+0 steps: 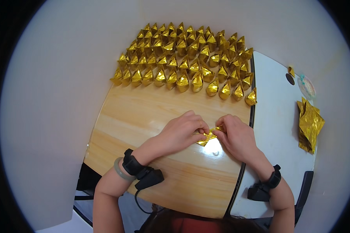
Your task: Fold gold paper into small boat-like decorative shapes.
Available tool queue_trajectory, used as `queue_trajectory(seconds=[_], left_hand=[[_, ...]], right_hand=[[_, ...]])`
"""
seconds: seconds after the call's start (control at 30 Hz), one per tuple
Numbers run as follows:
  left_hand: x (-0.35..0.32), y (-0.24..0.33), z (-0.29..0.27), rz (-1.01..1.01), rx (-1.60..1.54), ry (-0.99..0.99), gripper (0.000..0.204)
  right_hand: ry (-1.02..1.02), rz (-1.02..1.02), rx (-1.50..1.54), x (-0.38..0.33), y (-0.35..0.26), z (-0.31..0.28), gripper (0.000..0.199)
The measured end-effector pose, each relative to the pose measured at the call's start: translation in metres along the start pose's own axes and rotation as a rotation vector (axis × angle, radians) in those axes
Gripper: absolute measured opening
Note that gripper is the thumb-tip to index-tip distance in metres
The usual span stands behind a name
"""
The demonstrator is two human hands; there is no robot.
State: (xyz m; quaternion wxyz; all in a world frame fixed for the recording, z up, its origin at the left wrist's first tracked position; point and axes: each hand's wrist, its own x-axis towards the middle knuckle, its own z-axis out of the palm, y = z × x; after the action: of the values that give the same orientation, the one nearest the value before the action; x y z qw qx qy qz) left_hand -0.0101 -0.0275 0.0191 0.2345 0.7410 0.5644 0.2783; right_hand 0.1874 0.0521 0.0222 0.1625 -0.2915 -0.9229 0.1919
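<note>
A small piece of folded gold foil paper [207, 136] is pinched between my two hands, just above the wooden table. My left hand [186, 130] grips its left end between thumb and fingers. At the right end, my right hand [236, 136] has its thumb and fingertips closed on the same paper. My fingers cover parts of the foil, so its full shape is hidden. Beyond my hands, several folded gold paper ingots [182, 81] stand in close rows across the far part of the table.
The wooden tabletop [128, 112] meets a white table [274, 105] on the right along a dark edge. There lie a stack of gold foil sheets [310, 124], a dark oval thing [290, 79] and a round patterned thing [307, 87]. Pale walls stand around. Black devices [149, 178] are strapped to both wrists.
</note>
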Motion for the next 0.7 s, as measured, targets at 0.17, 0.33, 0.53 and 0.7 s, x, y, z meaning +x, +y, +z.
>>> queue_trajectory(seconds=[0.17,0.33,0.53,0.7], left_hand=[[0.0012,-0.0067,0.0030,0.038,0.031,-0.018,0.015],[0.0026,-0.0028,0.0016,0.032,0.068,-0.031,0.015],[0.0018,-0.0060,-0.0007,0.123,0.094,-0.040,0.024],[0.0029,-0.0029,-0.0013,0.096,0.047,-0.053,0.030]], right_hand=[[0.012,-0.011,-0.025,0.0000,-0.0002,0.0021,0.025],[0.012,-0.007,-0.042,-0.0002,-0.0006,0.0023,0.027],[0.048,0.007,-0.062,-0.0005,-0.0045,0.0036,0.031],[0.093,0.077,-0.016,-0.0001,0.0010,0.0050,0.030]])
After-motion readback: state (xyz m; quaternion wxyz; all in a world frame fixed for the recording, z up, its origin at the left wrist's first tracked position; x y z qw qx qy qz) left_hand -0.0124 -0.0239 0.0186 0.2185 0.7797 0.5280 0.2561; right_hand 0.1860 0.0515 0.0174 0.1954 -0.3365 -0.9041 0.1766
